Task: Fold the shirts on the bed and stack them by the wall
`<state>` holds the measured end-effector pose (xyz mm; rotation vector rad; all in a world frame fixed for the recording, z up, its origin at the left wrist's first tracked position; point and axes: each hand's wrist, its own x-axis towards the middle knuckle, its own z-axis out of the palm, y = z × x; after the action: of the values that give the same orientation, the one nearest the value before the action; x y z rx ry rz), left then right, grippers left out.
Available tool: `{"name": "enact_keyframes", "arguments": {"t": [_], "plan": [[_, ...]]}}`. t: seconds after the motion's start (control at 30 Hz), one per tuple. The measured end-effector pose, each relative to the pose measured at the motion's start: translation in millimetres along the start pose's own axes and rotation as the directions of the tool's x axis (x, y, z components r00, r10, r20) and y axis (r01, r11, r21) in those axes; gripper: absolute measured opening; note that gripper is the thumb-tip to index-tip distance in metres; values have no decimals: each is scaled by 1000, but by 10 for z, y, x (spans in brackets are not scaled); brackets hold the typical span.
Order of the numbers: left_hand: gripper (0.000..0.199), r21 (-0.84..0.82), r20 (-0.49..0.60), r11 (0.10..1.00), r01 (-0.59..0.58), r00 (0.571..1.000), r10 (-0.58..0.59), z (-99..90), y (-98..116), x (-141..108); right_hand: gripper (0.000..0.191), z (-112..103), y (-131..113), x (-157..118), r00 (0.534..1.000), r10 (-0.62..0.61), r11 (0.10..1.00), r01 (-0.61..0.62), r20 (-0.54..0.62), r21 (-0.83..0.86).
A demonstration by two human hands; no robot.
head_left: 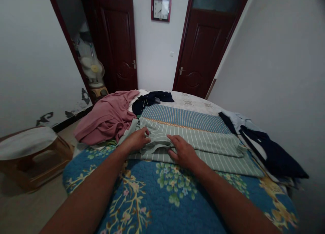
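Note:
A pale green shirt with white stripes (210, 141) lies spread sideways across the bed, partly folded over itself. Its plain green neckband (156, 148) makes a loop between my two hands. My left hand (137, 139) rests on the shirt left of the neckband, its fingers bent and a little apart. At the right of the neckband, my right hand (184, 152) touches the fabric with thumb and fingers spread. Neither hand shows a firm grip on the cloth.
The bed has a blue flowered quilt (149, 193) and a blue striped strip (185, 118). A pink garment (109, 117) and dark navy clothing (152, 100) lie at the back left. Folded clothes (271, 152) sit at the right edge. A stool (33, 156) stands left.

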<state>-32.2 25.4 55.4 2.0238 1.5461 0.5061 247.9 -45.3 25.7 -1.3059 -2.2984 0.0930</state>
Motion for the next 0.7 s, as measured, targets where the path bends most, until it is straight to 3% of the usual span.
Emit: {"name": "enact_keyframes", "arguments": {"t": [0.13, 0.27, 0.33, 0.47, 0.57, 0.7], "plan": [[17, -53, 44, 998, -16, 999, 19, -49, -83, 9, 24, 149, -82, 137, 997, -79, 993, 79, 2, -87], [14, -163, 96, 973, 166, 984, -151, -88, -132, 8, 23, 139, 11, 67, 988, -146, 975, 136, -43, -174], [11, -163, 1, 970, 183, 983, -185, -104, -126, 15, 25, 128, 19, 5, 989, -150, 975, 149, 4, -163], [21, 3, -257, 997, 81, 963, -77, -140, -73, 77, 32, 107, -58, -47, 986, -143, 985, 151, 85, -87], [42, 92, -318, 991, 95, 946, -61, -148, -36, 203, 29, 94, -91, -34, 986, -135, 989, 140, 99, -49], [53, -168, -330, 982, 86, 934, -138, -93, -44, 465, 29, 111, -54, -35, 989, -131, 991, 132, 65, -7]]}}
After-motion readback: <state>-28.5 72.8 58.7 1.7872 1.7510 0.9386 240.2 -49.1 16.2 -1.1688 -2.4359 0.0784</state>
